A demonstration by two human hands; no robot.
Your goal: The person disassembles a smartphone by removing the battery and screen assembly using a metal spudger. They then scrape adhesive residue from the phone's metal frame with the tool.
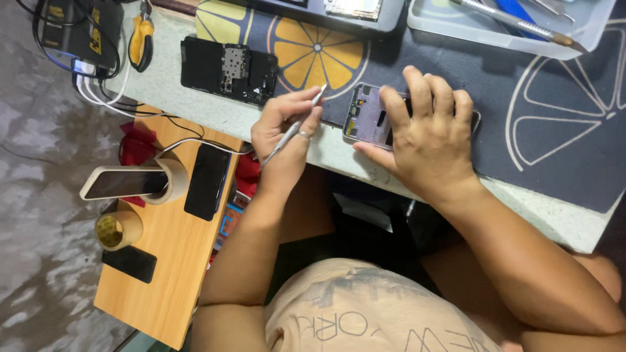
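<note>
My left hand (282,137) grips a thin metal prying tool (295,128) whose tip points up and right toward an opened phone (365,118). The phone lies back-off on a dark mat (554,130) with lemon-slice prints, its pale inner frame and small parts showing. My right hand (427,140) lies flat over most of that phone, fingers spread across it and thumb along its near edge. The tool tip hovers just left of the phone's corner, apart from it.
A second dismantled black phone (228,68) lies left on the bench. Yellow-handled pliers (140,39) and a black charger box (78,32) with cables sit far left. A clear tray (456,26) of tools stands behind. A low wooden table (169,274) holds phones and tape rolls (119,229).
</note>
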